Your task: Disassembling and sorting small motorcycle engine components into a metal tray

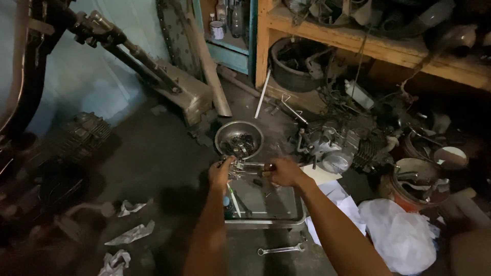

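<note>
At the centre of the frame your left hand (221, 171) pinches one end of a small, greasy metal part (244, 168), and your right hand (284, 171) is closed around its other end. You hold it over the far rim of a shallow rectangular steel tray (266, 221). Just above sits a round metal bowl (239, 138) of dark bits. A shiny spanner (280, 250) lies lower centre on the grimy concrete floor (153, 158); wooden shelves (378, 48) fill the upper right.
</note>
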